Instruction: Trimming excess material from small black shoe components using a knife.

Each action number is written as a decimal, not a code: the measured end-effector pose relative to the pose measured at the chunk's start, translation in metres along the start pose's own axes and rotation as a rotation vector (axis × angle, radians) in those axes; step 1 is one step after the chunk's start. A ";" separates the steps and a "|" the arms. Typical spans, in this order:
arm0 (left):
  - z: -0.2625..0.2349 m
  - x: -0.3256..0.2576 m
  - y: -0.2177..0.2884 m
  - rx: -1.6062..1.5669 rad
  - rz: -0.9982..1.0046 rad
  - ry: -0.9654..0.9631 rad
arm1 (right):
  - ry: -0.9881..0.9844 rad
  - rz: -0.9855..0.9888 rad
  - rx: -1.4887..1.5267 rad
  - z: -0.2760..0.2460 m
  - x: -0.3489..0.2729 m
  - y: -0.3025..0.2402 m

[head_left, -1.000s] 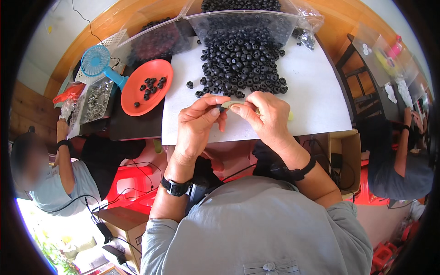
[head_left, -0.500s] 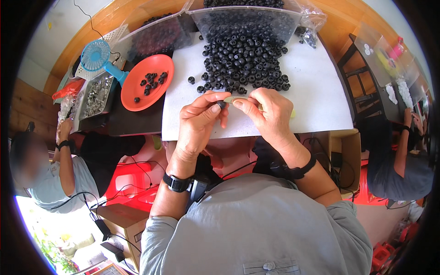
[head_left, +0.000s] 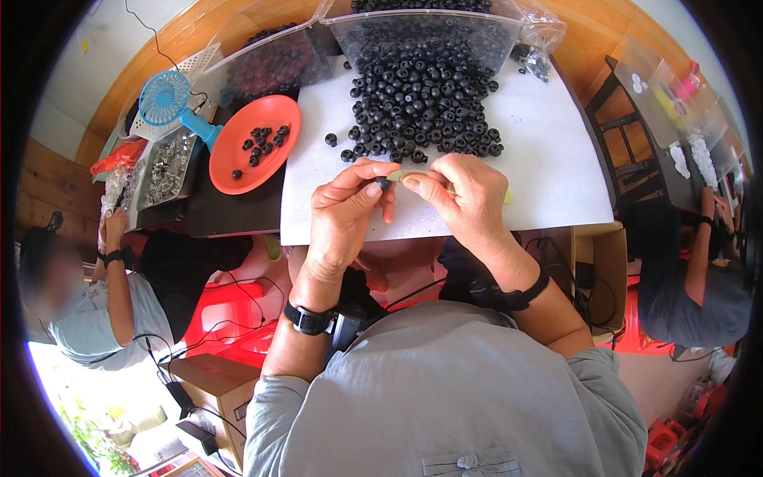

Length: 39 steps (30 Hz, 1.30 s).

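My left hand (head_left: 343, 208) pinches a small round black part (head_left: 383, 183) between thumb and fingertips, above the near part of the white-covered table. My right hand (head_left: 470, 197) is closed on a small flat tool (head_left: 401, 174), pale and blade-like, whose tip meets the black part. Most of that tool is hidden by the fingers. A yellow-green bit (head_left: 509, 195) shows beside the right hand; I cannot tell what it is. Just beyond both hands spreads a heap of similar black parts (head_left: 421, 103), round with holes, spilling from a clear plastic bin (head_left: 509, 44).
An orange-red plate (head_left: 230, 171) with several black parts lies at the left, beside a blue handheld fan (head_left: 164, 99) and a tray of small shiny pieces (head_left: 165, 168). A clear bag (head_left: 544, 32) sits far right. Co-workers sit at left and right.
My hands stay nearly still, the tool against the black part, its tip turned slightly. The co-worker at the left has shifted a hand a little.
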<state>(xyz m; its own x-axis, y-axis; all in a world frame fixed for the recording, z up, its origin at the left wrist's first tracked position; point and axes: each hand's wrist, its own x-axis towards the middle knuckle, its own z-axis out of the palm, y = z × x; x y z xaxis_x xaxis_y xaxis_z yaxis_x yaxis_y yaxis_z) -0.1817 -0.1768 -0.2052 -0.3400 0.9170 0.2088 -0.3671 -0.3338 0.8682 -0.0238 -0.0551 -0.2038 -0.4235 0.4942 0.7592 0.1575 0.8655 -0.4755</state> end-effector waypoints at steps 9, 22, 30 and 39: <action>0.001 0.000 -0.001 0.007 -0.012 0.016 | 0.013 0.000 0.003 0.001 0.000 0.000; 0.000 0.000 -0.001 -0.006 -0.017 0.013 | 0.053 0.012 0.021 0.002 0.000 0.000; -0.001 0.001 -0.002 -0.005 -0.011 -0.010 | 0.020 -0.009 0.014 0.000 0.000 -0.001; 0.000 0.000 0.000 -0.003 -0.034 0.014 | -0.048 -0.053 0.038 -0.003 0.001 0.001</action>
<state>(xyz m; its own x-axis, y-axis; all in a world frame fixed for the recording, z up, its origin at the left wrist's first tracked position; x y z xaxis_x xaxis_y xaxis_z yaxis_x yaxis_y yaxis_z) -0.1821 -0.1774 -0.2051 -0.3398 0.9244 0.1730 -0.3813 -0.3035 0.8732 -0.0215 -0.0540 -0.2024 -0.4729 0.4421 0.7622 0.0997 0.8863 -0.4522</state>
